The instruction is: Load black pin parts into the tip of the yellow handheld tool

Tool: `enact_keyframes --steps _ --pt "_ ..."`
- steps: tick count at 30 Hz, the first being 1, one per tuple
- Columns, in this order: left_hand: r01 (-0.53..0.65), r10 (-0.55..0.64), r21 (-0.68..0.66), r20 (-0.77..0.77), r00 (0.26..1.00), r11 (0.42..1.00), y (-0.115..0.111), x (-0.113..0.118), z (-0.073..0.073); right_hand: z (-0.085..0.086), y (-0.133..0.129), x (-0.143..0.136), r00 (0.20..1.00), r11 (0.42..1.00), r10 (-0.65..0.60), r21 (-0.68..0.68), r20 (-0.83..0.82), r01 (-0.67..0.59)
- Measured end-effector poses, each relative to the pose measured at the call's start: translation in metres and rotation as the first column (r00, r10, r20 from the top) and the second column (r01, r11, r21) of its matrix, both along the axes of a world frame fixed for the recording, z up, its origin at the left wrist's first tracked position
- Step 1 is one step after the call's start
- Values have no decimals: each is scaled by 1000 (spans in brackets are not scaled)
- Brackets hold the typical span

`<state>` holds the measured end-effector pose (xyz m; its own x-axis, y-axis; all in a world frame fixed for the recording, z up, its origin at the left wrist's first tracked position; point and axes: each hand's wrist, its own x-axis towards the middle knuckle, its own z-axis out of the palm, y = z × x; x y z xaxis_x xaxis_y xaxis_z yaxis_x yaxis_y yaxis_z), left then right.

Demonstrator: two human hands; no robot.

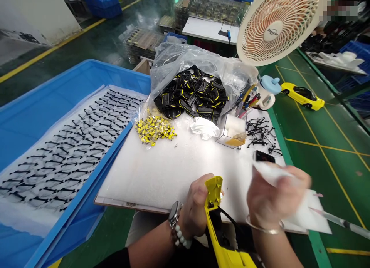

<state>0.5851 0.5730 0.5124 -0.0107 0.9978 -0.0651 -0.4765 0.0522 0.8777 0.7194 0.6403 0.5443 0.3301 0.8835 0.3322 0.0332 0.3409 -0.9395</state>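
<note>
My left hand [197, 206] is closed around the side of a yellow plastic toy car body [214, 191], tilted over the front edge of the table. Part of the car body is cut off at the bottom of the view, and dark parts show inside it. To the right, my right hand [274, 198] is blurred by motion, its fingers bent around a thin white sheet [270, 172], perhaps cloth or foam. Close to that hand lie a white foam pad [313, 218], a syringe-like clear tube [342, 223] and a phone [264, 157].
A blue tray [95, 67] with rows of small black parts stands left. On the table [138, 179] are a bag of yellow-black parts [154, 129], a bag of black parts [193, 94], a white cloth [204, 128] and a clear box [232, 131]. A fan [279, 29] stands behind.
</note>
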Motion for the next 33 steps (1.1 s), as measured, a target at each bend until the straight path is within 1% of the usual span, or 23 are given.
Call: enact_keyframes --steps 1,2,4,6,7,9,10,12,13,14,15,16,17,18,19,20,22,23,24,26,28,31,33 --pt "-7 8 -8 23 1000 1000 0 1 -3 -5 13 -9 994 996 69 47 83 -73" --pt "-18 18 -17 47 999 1000 1 2 -6 -12 24 -18 977 988 140 45 163 -149" --pt "-38 43 -53 87 995 998 2 4 -10 -28 44 -36 870 928 368 -81 327 -363" --pt "-58 71 -120 106 992 991 4 5 -11 -44 58 -54 737 842 533 -178 415 -509" --pt "-68 86 -156 109 990 985 5 5 -10 -50 64 -63 682 805 583 -205 442 -556" --pt "-98 125 -222 111 986 970 6 5 -7 -55 70 -75 623 772 617 -215 481 -599" --pt "-112 145 -249 117 982 962 7 5 -5 -55 72 -77 600 765 619 -216 507 -607" --pt "-132 178 -291 137 974 947 8 4 -2 -47 72 -74 567 765 605 -213 558 -607" --pt "-136 190 -310 150 970 941 9 4 -1 -40 72 -68 576 788 569 -187 587 -587" --pt "-136 198 -324 165 966 936 10 4 0 -33 72 -59 624 841 478 -117 618 -529" --pt "-134 204 -338 180 962 932 10 4 0 -26 72 -47 706 911 320 -1 632 -412" --pt "-132 210 -352 193 959 927 11 4 1 -20 73 -34 784 963 103 137 612 -233" --pt "-128 215 -368 204 955 921 12 3 2 -15 76 -21 823 964 -133 265 552 -22" --pt "-123 218 -384 212 953 915 13 3 3 -12 79 -8 815 926 -315 346 487 151" --pt "-122 221 -397 213 952 909 14 3 4 -10 83 4 793 899 -398 367 462 239" --pt "-123 224 -408 208 952 905 15 3 5 -9 87 13 782 911 -385 337 490 237" --pt "-118 214 -421 189 958 899 16 3 8 -11 96 27 766 964 -238 240 597 112" --pt "-112 205 -427 178 963 897 17 3 9 -13 99 30 755 975 -186 211 629 64" --pt "-107 198 -435 168 966 894 17 3 10 -14 102 31 744 979 -165 200 647 43" --pt "-107 198 -451 159 967 886 18 3 11 -16 105 31 717 973 -184 229 672 35" --pt "-114 201 -449 151 968 886 18 3 11 -17 107 28 664 962 -214 274 716 15" --pt "-106 173 -423 121 978 900 20 3 10 -17 109 24 620 915 -359 394 697 87" --pt "-108 162 -417 97 982 903 20 3 10 -14 109 24 592 897 -403 430 699 103"
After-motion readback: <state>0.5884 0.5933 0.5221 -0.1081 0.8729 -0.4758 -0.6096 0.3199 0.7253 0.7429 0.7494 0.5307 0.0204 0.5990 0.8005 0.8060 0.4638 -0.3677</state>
